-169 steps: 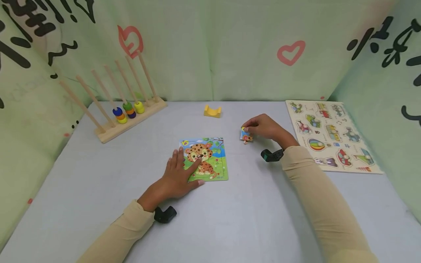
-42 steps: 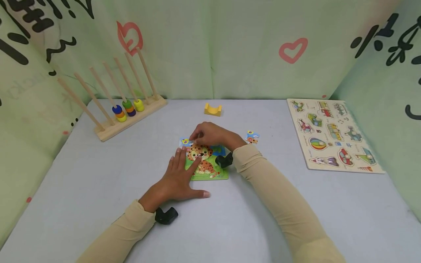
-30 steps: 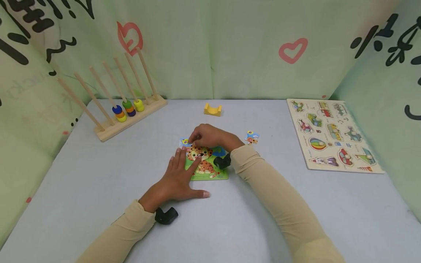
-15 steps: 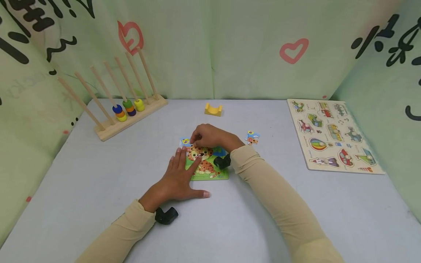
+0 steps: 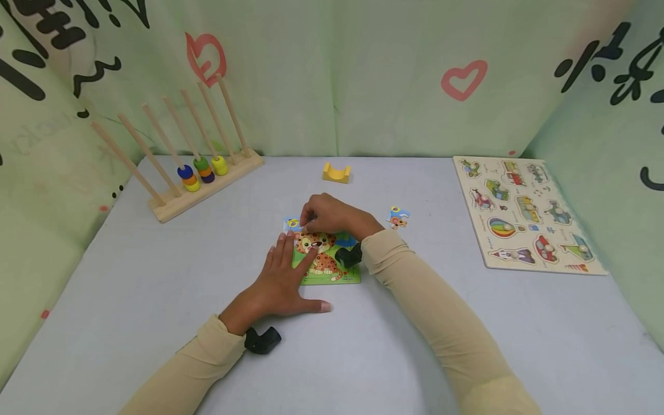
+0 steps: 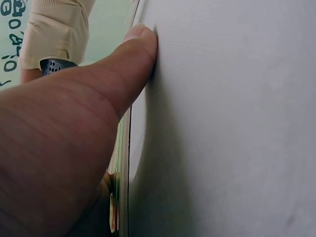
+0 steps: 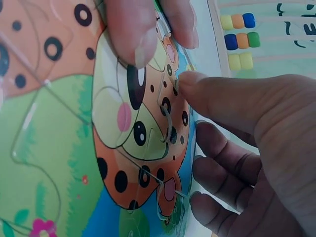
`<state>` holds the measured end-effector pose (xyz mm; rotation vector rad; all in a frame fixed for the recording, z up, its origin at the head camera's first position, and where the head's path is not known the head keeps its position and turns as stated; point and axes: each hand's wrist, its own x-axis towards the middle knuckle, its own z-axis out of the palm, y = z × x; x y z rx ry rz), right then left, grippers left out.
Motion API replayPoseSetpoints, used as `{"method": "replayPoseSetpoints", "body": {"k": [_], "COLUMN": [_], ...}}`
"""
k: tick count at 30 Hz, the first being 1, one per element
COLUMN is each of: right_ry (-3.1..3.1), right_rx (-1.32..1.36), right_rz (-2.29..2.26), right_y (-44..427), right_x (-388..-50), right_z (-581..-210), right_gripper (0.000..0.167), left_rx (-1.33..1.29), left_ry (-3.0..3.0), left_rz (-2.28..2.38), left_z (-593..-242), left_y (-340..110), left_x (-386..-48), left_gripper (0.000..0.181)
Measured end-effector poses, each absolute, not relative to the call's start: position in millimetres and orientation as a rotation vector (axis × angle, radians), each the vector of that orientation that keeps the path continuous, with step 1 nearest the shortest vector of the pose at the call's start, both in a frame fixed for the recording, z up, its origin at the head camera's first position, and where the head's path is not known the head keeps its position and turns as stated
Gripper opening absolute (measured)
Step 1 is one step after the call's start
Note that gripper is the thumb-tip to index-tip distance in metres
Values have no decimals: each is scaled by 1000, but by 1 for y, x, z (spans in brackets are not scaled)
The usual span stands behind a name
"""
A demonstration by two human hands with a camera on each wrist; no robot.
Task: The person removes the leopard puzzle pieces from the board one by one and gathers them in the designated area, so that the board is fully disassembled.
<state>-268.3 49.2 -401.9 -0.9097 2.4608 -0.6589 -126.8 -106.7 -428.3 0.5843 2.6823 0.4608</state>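
Note:
A leopard jigsaw puzzle (image 5: 332, 279) lies flat at mid-table. My left hand (image 5: 272, 282) rests on its left side, fingers spread over the picture and thumb (image 6: 143, 47) out on the table. At the puzzle's upper edge, my right hand (image 5: 332, 216) is curled, thumb and index finger pinching at a piece by the leopard's head (image 7: 148, 133). In the right wrist view the right thumb (image 7: 197, 84) touches that edge; the index fingertip is hidden behind it. A loose blue puzzle piece (image 5: 397, 217) with an orange ear lies beyond the right wrist.
A wooden peg rack (image 5: 207, 189) with several coloured beads stands at the back left. A yellow curved block (image 5: 336, 173) sits behind the puzzle. A wooden board with vehicle and toy pictures (image 5: 524, 216) lies at the right. Green cloth walls enclose the table.
From the loose piece at the right, my right hand has moved left to the puzzle's upper edge, leaving that piece on the table. Over the last second both hands barely move.

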Motion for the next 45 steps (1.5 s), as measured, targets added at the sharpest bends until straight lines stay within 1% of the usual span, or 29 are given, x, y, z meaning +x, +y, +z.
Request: {"method": "replayPoseSetpoints", "body": {"k": [10,18,30,36,45], "right_ry": [2439,2399,2356,2346,2373], "right_rx": [-825,-857,-875,-861,-731], "right_rz": [-683,-739,-865,-914,-956], "right_y": [52,58,66,79,109], "right_x": [-266,-267,-269,-272,-274], "right_z": [-397,-396,-392,-393,-387], "right_gripper": [9,8,11,12,11], "left_rx": [610,595,582,574,567], "left_ry": [2696,2692,2692,2693,2707], "left_rz": [458,438,411,426,440], "left_z": [-427,-428,-429,-429,-430], "left_y": [-106,-105,-105,-106,-105], "left_x": [-127,-128,-128,-128,-128], "left_gripper": [113,113,113,114,115]}}
